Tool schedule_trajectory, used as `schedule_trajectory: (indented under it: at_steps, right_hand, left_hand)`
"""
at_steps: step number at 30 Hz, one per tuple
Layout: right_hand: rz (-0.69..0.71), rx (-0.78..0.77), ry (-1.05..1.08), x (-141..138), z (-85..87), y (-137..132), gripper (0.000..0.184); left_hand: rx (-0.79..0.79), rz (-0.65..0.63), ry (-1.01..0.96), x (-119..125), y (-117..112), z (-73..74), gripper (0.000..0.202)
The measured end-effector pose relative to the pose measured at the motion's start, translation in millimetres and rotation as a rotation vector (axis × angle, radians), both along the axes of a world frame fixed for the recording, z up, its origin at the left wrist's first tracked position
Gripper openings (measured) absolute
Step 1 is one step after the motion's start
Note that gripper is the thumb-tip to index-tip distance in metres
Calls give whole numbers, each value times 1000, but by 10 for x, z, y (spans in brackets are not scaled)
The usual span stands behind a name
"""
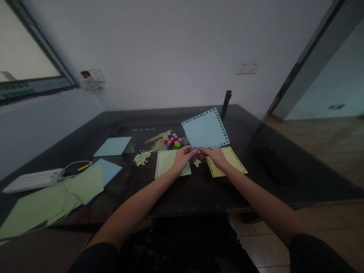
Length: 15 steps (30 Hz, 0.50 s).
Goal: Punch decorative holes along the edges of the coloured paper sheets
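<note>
My left hand [182, 157] is closed around a small purple paper punch [193, 149], at the near corner of a light blue sheet [205, 131]. Heart-like holes line several edges of that sheet, which is tilted up from the table. The fingers of my right hand [214, 154] pinch the sheet's near edge, close to the punch. Under my left hand lies a pale green sheet [166, 163] with punched edges, and under my right a yellow punched sheet [229, 161]. Paper bits [197, 162] lie between my hands.
Several red, green and purple punches [173, 140] cluster behind my left hand. A pile of paper cutouts [141, 157] lies left. Further left are a blue sheet [113, 146], green sheets [57, 193] and a white power strip [32, 180]. A dark flat object [271, 165] rests right.
</note>
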State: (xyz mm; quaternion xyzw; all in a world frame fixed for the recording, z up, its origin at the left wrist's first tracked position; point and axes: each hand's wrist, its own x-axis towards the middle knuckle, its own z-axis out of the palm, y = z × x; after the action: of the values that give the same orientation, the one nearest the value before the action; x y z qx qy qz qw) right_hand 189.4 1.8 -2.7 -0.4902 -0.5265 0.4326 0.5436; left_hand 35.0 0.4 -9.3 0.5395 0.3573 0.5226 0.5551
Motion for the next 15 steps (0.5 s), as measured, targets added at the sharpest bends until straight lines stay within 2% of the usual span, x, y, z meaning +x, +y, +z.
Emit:
schedule_trajectory:
  at_steps: [7, 15]
  right_hand:
    - [-11, -15, 28, 4, 52, -66, 37]
    - [-50, -31, -11, 44, -105, -103, 32]
  left_hand:
    - [23, -34, -9, 13, -44, 51, 28]
    - [25, -65, 22, 27, -28, 2, 31]
